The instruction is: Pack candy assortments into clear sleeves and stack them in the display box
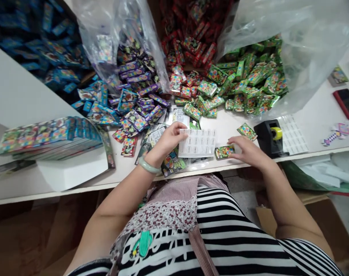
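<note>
My left hand (pixel 174 136), with a pale bangle on its wrist, pinches the upper left corner of a white sheet of round clear stickers (pixel 197 143). Just right of that sheet, a small green candy box (pixel 224 152) lies on the table near its front edge. Thumb and fingers of my right hand (pixel 244 151) are spread at the box's right end; whether they press on it is hard to see. Another green packet (pixel 247 131) lies beyond my right hand. Dark printed cards (pixel 174 163) lie partly under the sticker sheet.
Heaps of blue (pixel 98 103), purple (pixel 142 103), red (pixel 191 82) and green packets (pixel 257 82) spill from bags along the back. A filled display box (pixel 59 140) stands left. To the right are a black tape dispenser (pixel 267 138), a second sticker sheet (pixel 295 134) and a red phone (pixel 346 103).
</note>
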Action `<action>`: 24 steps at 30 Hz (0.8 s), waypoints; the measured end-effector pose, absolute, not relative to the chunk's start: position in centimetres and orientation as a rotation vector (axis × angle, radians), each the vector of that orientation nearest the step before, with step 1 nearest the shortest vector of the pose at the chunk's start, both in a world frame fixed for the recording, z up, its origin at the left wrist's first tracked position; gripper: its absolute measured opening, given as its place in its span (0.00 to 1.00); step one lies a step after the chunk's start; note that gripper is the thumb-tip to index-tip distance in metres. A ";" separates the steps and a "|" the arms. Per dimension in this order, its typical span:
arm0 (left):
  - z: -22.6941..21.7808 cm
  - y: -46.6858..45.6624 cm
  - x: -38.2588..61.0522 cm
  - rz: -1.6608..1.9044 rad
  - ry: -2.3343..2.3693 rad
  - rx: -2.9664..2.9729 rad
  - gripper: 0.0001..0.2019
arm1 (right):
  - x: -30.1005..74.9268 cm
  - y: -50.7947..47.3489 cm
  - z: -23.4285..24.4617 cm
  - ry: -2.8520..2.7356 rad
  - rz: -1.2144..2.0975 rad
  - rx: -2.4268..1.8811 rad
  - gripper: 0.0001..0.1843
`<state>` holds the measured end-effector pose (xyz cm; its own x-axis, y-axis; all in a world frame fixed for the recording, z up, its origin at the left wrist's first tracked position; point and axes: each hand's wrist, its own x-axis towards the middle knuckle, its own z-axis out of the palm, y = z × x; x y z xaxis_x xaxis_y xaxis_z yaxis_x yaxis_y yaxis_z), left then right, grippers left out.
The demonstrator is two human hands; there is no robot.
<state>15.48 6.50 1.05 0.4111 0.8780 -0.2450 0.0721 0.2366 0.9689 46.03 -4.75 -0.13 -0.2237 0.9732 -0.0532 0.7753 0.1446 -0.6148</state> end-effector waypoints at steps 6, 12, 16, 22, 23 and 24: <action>0.6 7.0 16.2 0.657 1.041 1.210 0.18 | 46.7 -7.3 -1.8 -2.155 0.658 -1.830 0.18; -0.3 6.2 19.6 0.583 1.013 1.078 0.16 | 48.9 -8.8 2.3 -1.845 0.360 -1.659 0.20; -1.5 5.1 23.4 0.477 0.988 1.174 0.11 | 46.3 -8.2 2.7 -2.045 0.617 -1.589 0.17; -2.6 4.5 24.4 0.428 0.985 1.803 0.09 | 44.5 -7.9 -0.3 -2.216 0.727 -1.883 0.18; -2.5 4.5 24.2 0.407 0.969 1.973 0.11 | 44.9 -7.9 -0.4 -2.219 0.742 -1.852 0.18; -2.4 4.5 23.9 0.372 0.960 2.123 0.14 | 45.5 -7.7 -0.4 -2.212 0.741 -1.820 0.17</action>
